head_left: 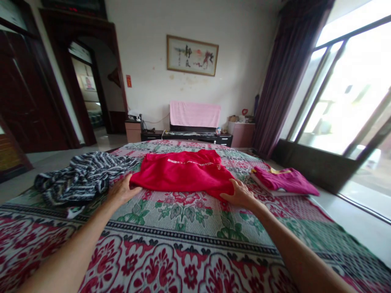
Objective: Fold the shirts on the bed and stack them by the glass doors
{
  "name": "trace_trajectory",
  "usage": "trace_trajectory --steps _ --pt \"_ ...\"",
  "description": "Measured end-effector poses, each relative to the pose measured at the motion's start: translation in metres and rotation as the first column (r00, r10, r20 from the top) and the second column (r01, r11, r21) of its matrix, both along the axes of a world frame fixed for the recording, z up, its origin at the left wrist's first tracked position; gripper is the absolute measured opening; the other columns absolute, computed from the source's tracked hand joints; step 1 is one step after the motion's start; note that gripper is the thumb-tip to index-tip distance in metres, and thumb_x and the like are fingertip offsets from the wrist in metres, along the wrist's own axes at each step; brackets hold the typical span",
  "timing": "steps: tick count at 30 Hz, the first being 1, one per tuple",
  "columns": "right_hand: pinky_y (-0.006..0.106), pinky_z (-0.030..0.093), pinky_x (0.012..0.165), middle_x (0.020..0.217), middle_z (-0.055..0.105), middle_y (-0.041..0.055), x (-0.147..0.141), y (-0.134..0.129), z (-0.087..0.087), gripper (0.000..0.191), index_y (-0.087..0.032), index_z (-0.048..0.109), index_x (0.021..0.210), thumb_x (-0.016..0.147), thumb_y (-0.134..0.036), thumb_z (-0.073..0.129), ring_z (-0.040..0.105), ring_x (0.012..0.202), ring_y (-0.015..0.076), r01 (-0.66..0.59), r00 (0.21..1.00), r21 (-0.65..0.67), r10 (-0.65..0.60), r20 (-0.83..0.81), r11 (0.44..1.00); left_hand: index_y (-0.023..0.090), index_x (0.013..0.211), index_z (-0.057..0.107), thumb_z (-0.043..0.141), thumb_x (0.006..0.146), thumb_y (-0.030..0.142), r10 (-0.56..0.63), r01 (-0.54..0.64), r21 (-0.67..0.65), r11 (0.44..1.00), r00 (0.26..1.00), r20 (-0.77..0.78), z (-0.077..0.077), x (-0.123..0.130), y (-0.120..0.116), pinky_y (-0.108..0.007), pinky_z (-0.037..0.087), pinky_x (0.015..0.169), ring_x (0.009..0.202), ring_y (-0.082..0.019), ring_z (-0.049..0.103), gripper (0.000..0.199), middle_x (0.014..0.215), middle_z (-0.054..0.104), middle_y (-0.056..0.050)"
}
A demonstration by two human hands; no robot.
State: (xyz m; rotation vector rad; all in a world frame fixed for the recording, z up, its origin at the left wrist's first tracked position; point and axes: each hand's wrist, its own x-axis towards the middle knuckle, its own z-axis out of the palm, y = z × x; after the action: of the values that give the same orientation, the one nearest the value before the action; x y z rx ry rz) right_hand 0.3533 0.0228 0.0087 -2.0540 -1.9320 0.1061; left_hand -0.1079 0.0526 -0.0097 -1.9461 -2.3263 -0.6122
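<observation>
A red shirt (pixel 183 173) with a line of white lettering lies spread on a flower-patterned bedspread (pixel 183 228). My left hand (pixel 124 190) grips its near left corner, thumb and fingers closed on the cloth. At the near right corner my right hand (pixel 240 193) pinches the fabric between thumb and fingers. Left of the shirt lies a crumpled black-and-white striped garment (pixel 82 175). To the right sits a folded magenta garment (pixel 284 180) on top of a paler folded cloth, its edge showing beneath.
Beyond the bed, a low black cabinet (pixel 152 136) stands against the wall, with a pink towel (pixel 195 114) draped over something on it. A dark curtain (pixel 275 77) and large windows (pixel 351 89) line the right side. Dark wooden doorways (pixel 30 89) are at the left.
</observation>
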Motion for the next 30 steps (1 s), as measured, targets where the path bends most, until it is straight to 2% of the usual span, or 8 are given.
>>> trace_trajectory --steps 4,7,10,15,19,24,26,30 --pt "0.046 0.042 0.09 0.134 0.044 0.0236 0.001 -0.001 0.001 0.098 -0.014 0.03 0.141 0.065 -0.067 0.061 0.047 0.118 0.0377 0.086 0.996 -0.016 -0.086 0.005 0.996 0.007 0.14 0.034 0.046 0.08 0.044 0.066 -0.066 -0.01 0.998 0.998 0.022 0.001 -0.001 -0.001 -0.036 0.045 0.089 0.11 -0.03 0.059 0.071 0.125 0.059 -0.019" --pt "0.041 0.044 0.085 0.119 0.056 0.0216 0.0 -0.001 0.006 0.085 -0.011 0.034 0.137 0.071 -0.058 0.059 0.056 0.108 0.0337 0.1 0.994 -0.004 -0.1 0.037 0.995 0.008 0.134 0.045 0.046 0.08 0.037 0.052 -0.05 0.046 0.998 0.998 -0.044 0.003 -0.003 0.002 -0.033 0.045 0.09 0.108 -0.028 0.061 0.061 0.118 0.064 -0.017" --pt "0.035 0.044 0.082 0.113 0.062 0.0177 -0.005 -0.001 0.006 0.066 -0.011 0.039 0.134 0.077 -0.041 0.054 0.06 0.102 0.0288 0.051 0.997 0.021 -0.052 0.055 0.998 0.012 0.133 0.048 0.044 0.079 0.03 0.016 -0.007 0.084 0.996 0.995 -0.099 0.001 -0.004 0.007 -0.03 0.043 0.092 0.106 -0.025 0.061 0.056 0.117 0.066 -0.013" --pt "0.028 0.042 0.076 0.105 0.066 0.0126 -0.013 0.003 0.0 0.054 -0.013 0.046 0.129 0.076 -0.02 0.048 0.062 0.095 0.0233 -0.026 0.998 0.062 0.022 0.054 0.998 0.017 0.129 0.055 0.043 0.079 0.025 0.0 0.005 0.073 0.997 0.997 -0.071 -0.001 -0.003 0.012 -0.03 0.045 0.088 0.102 -0.024 0.063 0.052 0.111 0.069 -0.01" --pt "0.028 0.041 0.077 0.109 0.065 0.0115 -0.008 0.008 0.003 0.049 -0.017 0.052 0.123 0.074 -0.019 0.048 0.061 0.095 0.0227 0.048 0.999 0.183 -0.049 0.005 0.982 0.021 0.115 0.065 0.043 0.078 0.025 0.08 -0.086 0.105 0.991 0.995 0.057 0.006 -0.008 0.01 -0.028 0.047 0.081 0.096 -0.023 0.065 0.043 0.102 0.072 -0.006" --pt "0.03 0.042 0.077 0.106 0.064 0.0124 0.007 0.008 0.021 0.048 -0.016 0.057 0.119 0.073 -0.024 0.049 0.06 0.094 0.0248 0.136 0.99 0.321 -0.14 -0.014 0.937 0.017 0.113 0.065 0.039 0.078 0.022 0.183 -0.194 0.298 0.935 0.981 0.064 0.019 -0.019 0.004 -0.031 0.045 0.083 0.094 -0.024 0.063 0.044 0.101 0.071 -0.008" --pt "0.03 0.043 0.075 0.099 0.066 0.0108 0.012 0.007 0.026 0.044 -0.018 0.062 0.114 0.073 -0.027 0.05 0.061 0.09 0.0243 0.128 0.991 0.283 -0.134 0.002 0.95 0.016 0.107 0.068 0.038 0.078 0.02 0.172 -0.171 0.333 0.928 0.985 0.025 0.021 -0.022 0.0 -0.032 0.044 0.083 0.093 -0.025 0.062 0.042 0.097 0.07 -0.01" --pt "0.027 0.043 0.066 0.081 0.069 0.0058 0.022 0.008 0.025 0.032 -0.019 0.07 0.098 0.072 -0.03 0.053 0.064 0.076 0.0206 0.048 0.997 0.084 -0.053 0.057 0.995 0.018 0.095 0.073 0.039 0.077 0.019 0.152 -0.124 0.33 0.936 0.986 -0.062 0.02 -0.022 -0.007 -0.033 0.042 0.082 0.088 -0.025 0.06 0.038 0.088 0.068 -0.011"
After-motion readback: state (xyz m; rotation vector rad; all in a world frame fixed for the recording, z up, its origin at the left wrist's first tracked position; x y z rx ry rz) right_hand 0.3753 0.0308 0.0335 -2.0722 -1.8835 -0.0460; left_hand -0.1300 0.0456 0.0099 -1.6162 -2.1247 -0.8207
